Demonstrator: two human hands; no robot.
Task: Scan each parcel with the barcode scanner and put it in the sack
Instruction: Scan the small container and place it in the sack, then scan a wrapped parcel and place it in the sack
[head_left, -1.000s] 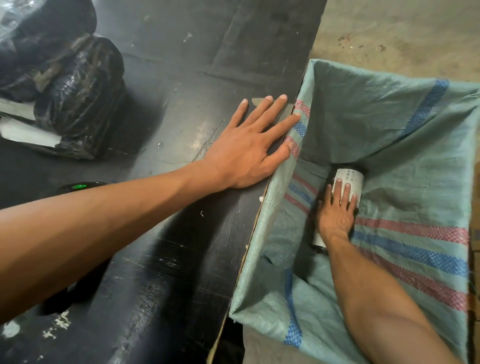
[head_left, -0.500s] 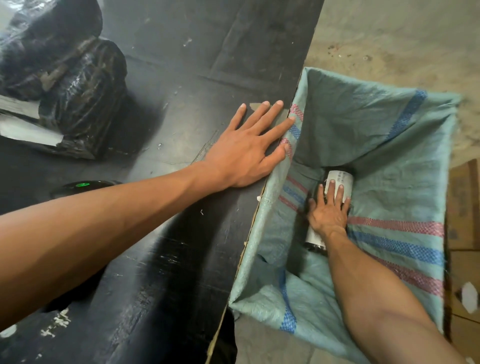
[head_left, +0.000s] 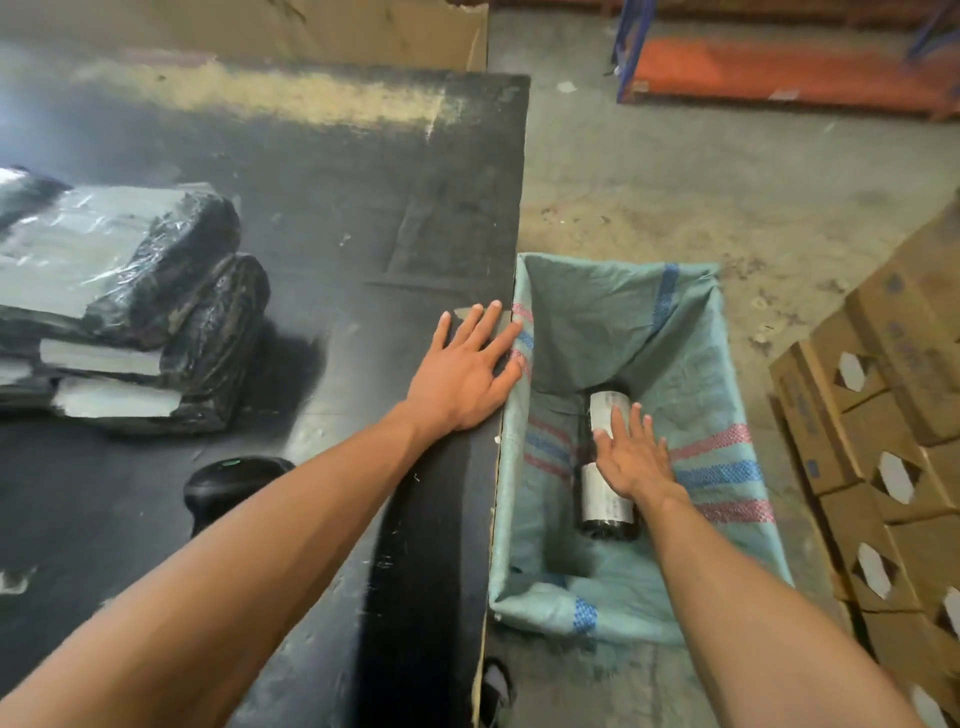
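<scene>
scanner (head_left: 236, 467): black, green light on top, sits on the table (head_left: 332, 218) half behind the left forearm
right hand (head_left: 631, 454): down in the sack (head_left: 727, 364), fingers straight over the parcel (head_left: 608, 499), can't tell if touching
parcel: dark roll with white label, lying on the sack bottom
left hand (head_left: 465, 374): flat, fingers spread, at the table edge by the sack rim
wrapped parcels (head_left: 130, 306): stacked far left on the table
boxes (head_left: 883, 441): cardboard, right of the sack
</scene>
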